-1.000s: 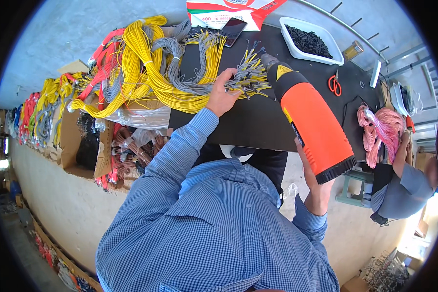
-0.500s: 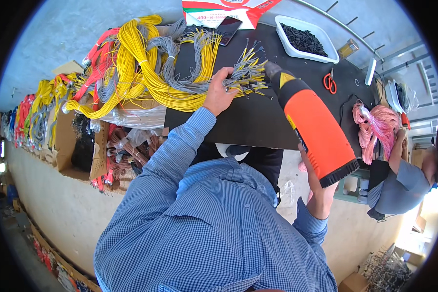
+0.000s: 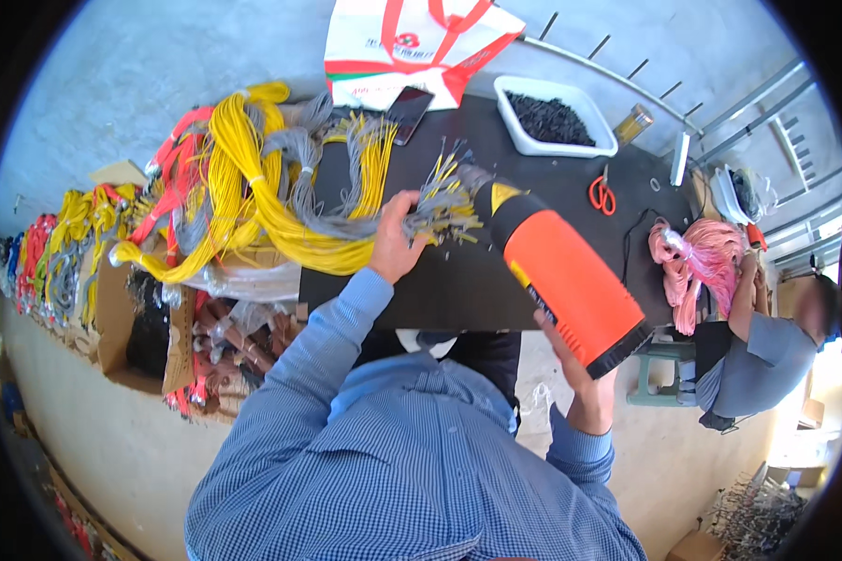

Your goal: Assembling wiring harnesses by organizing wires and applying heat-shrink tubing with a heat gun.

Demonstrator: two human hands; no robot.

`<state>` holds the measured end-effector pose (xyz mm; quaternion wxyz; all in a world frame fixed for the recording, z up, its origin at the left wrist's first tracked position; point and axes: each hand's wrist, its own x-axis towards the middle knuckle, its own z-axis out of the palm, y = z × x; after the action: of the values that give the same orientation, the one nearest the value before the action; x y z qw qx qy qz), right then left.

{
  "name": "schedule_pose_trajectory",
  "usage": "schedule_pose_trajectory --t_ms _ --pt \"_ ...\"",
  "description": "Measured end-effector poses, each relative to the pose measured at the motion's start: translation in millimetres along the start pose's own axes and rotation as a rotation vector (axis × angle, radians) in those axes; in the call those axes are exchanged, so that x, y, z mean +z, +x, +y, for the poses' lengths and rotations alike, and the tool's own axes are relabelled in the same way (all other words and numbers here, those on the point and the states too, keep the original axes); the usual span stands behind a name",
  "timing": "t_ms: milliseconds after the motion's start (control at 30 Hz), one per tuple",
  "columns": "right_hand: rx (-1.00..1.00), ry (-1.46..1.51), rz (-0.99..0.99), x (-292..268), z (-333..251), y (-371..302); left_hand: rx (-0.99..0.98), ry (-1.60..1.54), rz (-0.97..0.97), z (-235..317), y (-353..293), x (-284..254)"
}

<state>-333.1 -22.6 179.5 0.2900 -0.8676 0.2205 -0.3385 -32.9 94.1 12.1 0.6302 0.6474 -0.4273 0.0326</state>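
Observation:
My left hand [image 3: 399, 241] is closed around a bundle of yellow and grey wires [image 3: 318, 248] close to its end. Beyond the fingers the wire ends [image 3: 447, 210] fan out to the right, with small dark pieces on them. My right hand [image 3: 585, 388] grips an orange and black heat gun [image 3: 575, 280] from below, with its handle mostly hidden behind the body. The gun lies slanted, its dark nozzle [image 3: 474, 178] pointing up and left, right by the fanned wire ends. From this angle I cannot tell whether nozzle and wires touch.
A white tray [image 3: 608, 150] of small black pieces, orange-handled scissors [image 3: 602, 196], a phone [image 3: 408, 114] and a white and red bag [image 3: 374, 56] are on the dark table [image 3: 440, 299]. Pink wire bundles [image 3: 706, 257] lie right, near a seated person [image 3: 767, 346]. A cardboard box [image 3: 180, 346] stands left.
The whole view has tilted upward, so the table and things on it appear lower. More of my right hand shows under the heat gun. The nozzle stays beside the wire ends.

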Motion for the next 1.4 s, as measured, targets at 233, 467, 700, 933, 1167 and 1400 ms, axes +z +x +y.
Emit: schedule_pose_trajectory --t_ms 233,467,700,933,1167,1400 --pt "-0.022 0.08 -0.125 -16 -8 15 -0.044 0.285 -0.116 20 -9 10" --pt "-0.009 0.232 0.098 -6 1 128 0.076 0.61 -0.415 46 -26 21" --pt "-0.137 0.083 0.138 24 28 365 0.125 0.544 -0.414 63 -39 0" --pt "-0.032 -0.507 0.474 113 74 526 0.082 0.523 -0.365 52 -37 5" --pt "0.152 -0.423 0.521 150 115 555 0.032 0.535 -0.356 55 -39 4" --pt "-0.076 -0.478 0.308 137 228 556 0.054 0.472 -0.336 55 -37 7"
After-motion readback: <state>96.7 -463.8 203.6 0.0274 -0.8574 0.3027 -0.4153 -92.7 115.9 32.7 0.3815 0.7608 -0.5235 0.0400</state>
